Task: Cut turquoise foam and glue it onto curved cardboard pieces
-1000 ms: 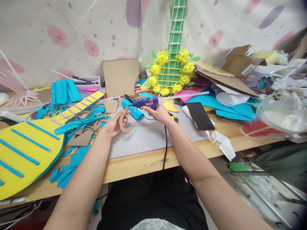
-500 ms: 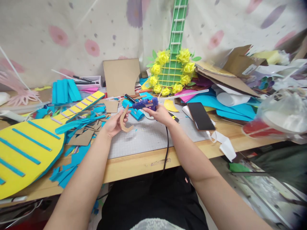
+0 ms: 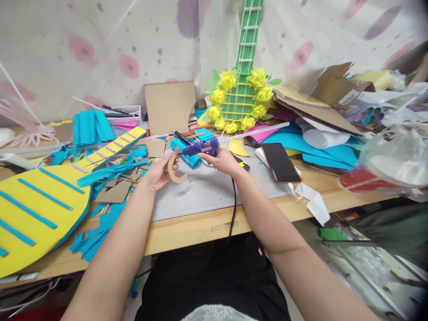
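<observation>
My left hand (image 3: 159, 173) is closed on a curved, C-shaped strip of brown cardboard (image 3: 172, 168), held upright above the grey cutting mat (image 3: 200, 194). My right hand (image 3: 223, 159) grips a blue hot glue gun (image 3: 200, 147), its nozzle pointing left at the upper part of the cardboard curve. Whether the nozzle touches the cardboard I cannot tell. A black cord (image 3: 233, 205) hangs from the glue gun over the table's front edge. Behind the gun lies a rolled piece of blue paper (image 3: 192, 160).
A yellow paper guitar (image 3: 40, 209) with blue strips lies at the left, beside blue and cardboard scraps (image 3: 115, 191). A green guitar (image 3: 245, 67) with yellow flowers leans at the back. To the right are a phone (image 3: 280, 162), stacked paper and cardboard, and a plastic-covered red tub (image 3: 368, 180).
The glue gun and my right hand have shifted very slightly left. The cardboard curve has turned a little in my left hand.
</observation>
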`<state>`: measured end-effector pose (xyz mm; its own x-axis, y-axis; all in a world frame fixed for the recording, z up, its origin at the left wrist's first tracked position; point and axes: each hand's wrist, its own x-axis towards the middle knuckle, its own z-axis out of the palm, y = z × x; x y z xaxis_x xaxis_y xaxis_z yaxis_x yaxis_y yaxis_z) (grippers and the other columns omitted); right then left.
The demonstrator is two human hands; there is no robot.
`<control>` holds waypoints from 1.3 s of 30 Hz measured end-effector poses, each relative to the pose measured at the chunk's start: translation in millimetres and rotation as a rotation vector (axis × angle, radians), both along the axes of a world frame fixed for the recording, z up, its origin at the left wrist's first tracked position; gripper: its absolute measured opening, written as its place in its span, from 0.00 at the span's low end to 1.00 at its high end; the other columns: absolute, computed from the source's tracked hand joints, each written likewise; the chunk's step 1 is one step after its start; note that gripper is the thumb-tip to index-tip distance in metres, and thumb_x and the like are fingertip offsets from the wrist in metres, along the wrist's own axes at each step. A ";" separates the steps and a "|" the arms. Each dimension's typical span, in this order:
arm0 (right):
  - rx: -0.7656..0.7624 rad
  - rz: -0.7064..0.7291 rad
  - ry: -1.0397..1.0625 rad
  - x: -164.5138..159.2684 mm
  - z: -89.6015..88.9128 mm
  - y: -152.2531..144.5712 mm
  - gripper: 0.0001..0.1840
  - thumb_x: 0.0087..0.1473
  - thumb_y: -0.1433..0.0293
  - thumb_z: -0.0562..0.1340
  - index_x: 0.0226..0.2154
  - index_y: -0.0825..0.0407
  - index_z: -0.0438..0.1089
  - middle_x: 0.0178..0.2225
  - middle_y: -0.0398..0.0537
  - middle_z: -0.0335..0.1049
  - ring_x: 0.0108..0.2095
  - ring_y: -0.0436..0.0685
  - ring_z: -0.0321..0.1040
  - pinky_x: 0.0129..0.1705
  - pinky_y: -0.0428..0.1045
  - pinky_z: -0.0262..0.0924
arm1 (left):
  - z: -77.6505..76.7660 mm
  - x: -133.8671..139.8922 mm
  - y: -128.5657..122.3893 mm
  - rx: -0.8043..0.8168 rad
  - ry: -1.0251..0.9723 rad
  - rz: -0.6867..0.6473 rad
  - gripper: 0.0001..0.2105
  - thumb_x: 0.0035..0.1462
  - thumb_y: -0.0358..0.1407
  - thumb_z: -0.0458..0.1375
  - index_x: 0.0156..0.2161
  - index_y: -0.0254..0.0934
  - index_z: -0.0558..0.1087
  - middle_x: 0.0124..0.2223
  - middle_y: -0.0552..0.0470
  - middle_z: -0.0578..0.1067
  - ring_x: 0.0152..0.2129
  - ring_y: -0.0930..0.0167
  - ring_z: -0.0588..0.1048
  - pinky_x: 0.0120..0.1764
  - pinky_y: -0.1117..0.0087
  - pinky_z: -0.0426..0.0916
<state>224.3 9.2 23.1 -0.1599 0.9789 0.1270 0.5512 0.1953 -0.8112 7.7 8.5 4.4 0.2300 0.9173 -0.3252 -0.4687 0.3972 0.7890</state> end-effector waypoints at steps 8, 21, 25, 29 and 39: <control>0.032 0.075 -0.017 -1.1 0.1 -2.1 0.24 0.46 0.48 0.60 0.22 0.54 0.67 0.20 0.45 0.65 0.25 0.50 0.61 0.30 0.46 0.55 | -1.6 -0.6 1.0 0.009 0.008 0.029 0.09 0.57 0.35 0.56 0.35 0.30 0.75 0.26 0.51 0.73 0.18 0.79 0.68 0.19 0.79 0.64; 0.025 0.069 0.000 -2.5 1.6 -5.0 0.24 0.45 0.49 0.61 0.28 0.54 0.70 0.23 0.45 0.67 0.27 0.51 0.63 0.32 0.46 0.56 | -2.3 0.4 1.2 0.017 0.025 0.056 0.09 0.55 0.35 0.58 0.32 0.29 0.75 0.25 0.51 0.73 0.18 0.78 0.69 0.19 0.79 0.64; 0.028 0.073 0.004 -2.8 0.6 -4.5 0.24 0.45 0.49 0.61 0.30 0.54 0.71 0.22 0.44 0.67 0.27 0.51 0.63 0.32 0.46 0.57 | -4.1 -0.5 1.7 0.020 0.036 0.058 0.09 0.56 0.35 0.57 0.31 0.29 0.75 0.25 0.52 0.73 0.18 0.78 0.69 0.19 0.79 0.64; 0.019 0.110 0.001 -2.3 -0.2 -4.9 0.26 0.45 0.49 0.61 0.35 0.54 0.71 0.22 0.44 0.67 0.25 0.50 0.62 0.31 0.46 0.57 | -8.6 -3.7 3.6 0.055 0.013 0.029 0.08 0.55 0.35 0.58 0.35 0.31 0.75 0.27 0.52 0.74 0.18 0.78 0.69 0.19 0.78 0.65; -0.018 0.186 0.021 0.2 1.5 -9.3 0.28 0.44 0.48 0.62 0.37 0.54 0.71 0.22 0.42 0.66 0.24 0.48 0.60 0.29 0.46 0.55 | -11.7 -4.8 6.5 0.070 0.031 0.047 0.10 0.55 0.36 0.58 0.38 0.31 0.76 0.32 0.47 0.77 0.26 0.73 0.74 0.30 0.73 0.71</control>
<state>224.5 -0.1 24.6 -0.3364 0.9347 0.1148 0.4901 0.2779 -0.8261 3.0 15.0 -7.3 0.1769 0.9476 -0.2661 -0.4603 0.3186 0.8286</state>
